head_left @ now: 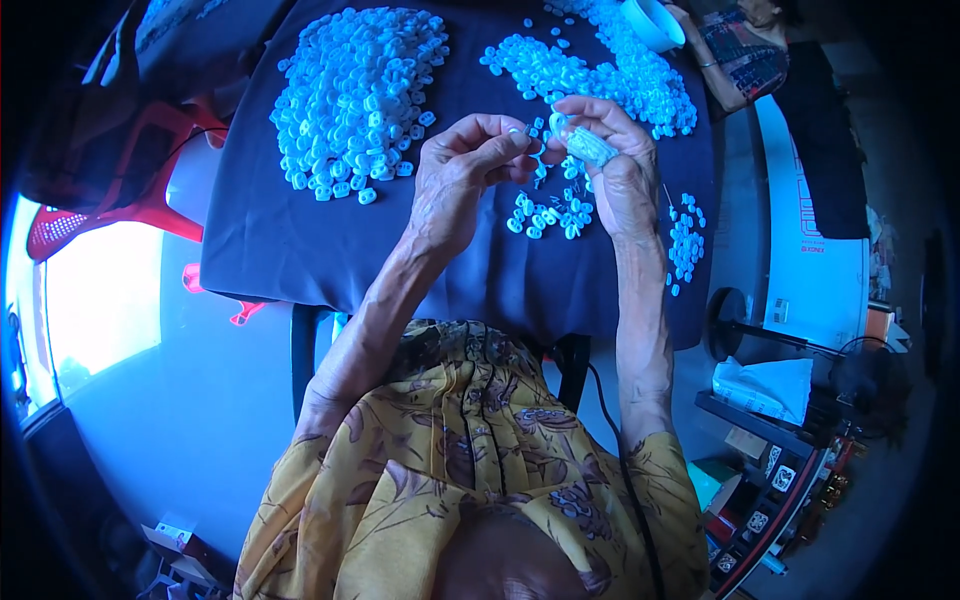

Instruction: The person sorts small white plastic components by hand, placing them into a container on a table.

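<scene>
My left hand (462, 172) is closed in a pinch over the dark tablecloth, thumb against forefinger; anything between the tips is too small to make out. Just to its right, my right hand (622, 170) grips a small white rounded piece (558, 125) between its fingertips. A pale wrapping (592, 147) covers the end of its thumb. Beneath both hands lies a loose cluster of small white oval pieces with holes (550, 214), some with thin pins showing among them. Part of that cluster is hidden by my fingers.
A large heap of similar pieces (355, 95) lies at left, another (600, 75) at the far right, and a small group (686, 240) near the right edge. Another person's arm (722, 82) is by a white bowl (654, 24). A red chair (130, 180) stands left.
</scene>
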A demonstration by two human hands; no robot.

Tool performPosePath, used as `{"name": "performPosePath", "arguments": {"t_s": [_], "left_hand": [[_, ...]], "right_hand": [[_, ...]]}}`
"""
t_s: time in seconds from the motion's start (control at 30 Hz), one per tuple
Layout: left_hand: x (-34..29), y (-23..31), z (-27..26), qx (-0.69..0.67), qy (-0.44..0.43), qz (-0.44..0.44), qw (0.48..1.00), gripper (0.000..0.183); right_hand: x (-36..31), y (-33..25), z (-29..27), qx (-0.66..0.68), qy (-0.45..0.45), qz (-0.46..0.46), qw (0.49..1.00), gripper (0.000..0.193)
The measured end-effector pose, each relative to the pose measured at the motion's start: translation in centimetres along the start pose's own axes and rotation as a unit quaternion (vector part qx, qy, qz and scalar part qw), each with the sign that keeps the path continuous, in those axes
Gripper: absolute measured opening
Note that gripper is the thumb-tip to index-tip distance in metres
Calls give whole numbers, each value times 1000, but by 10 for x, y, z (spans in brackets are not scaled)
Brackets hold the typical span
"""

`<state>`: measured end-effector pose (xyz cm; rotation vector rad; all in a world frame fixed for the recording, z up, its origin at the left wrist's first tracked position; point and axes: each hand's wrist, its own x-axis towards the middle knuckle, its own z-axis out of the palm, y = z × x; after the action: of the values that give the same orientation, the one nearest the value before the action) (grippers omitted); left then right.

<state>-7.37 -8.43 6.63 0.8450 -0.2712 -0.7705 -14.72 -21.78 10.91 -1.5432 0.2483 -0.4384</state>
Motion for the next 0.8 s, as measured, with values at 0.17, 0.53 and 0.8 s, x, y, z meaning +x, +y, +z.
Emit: {"name": "performPosePath", "arguments": {"t_s": [0.17, 0.53, 0.8], "left_hand": [[0, 2, 1, -21, -10, -3, 1000, 12], [-3, 4, 6, 8, -19, 6, 1000, 12], [-5, 5, 9, 16, -14, 21, 1000, 14]], "right_hand": [[-6, -9, 5, -102, -31, 10, 994, 27], [-6, -12, 5, -132, -14, -24, 991, 23], [-5, -19, 11, -158, -26, -30, 987, 28]]}}
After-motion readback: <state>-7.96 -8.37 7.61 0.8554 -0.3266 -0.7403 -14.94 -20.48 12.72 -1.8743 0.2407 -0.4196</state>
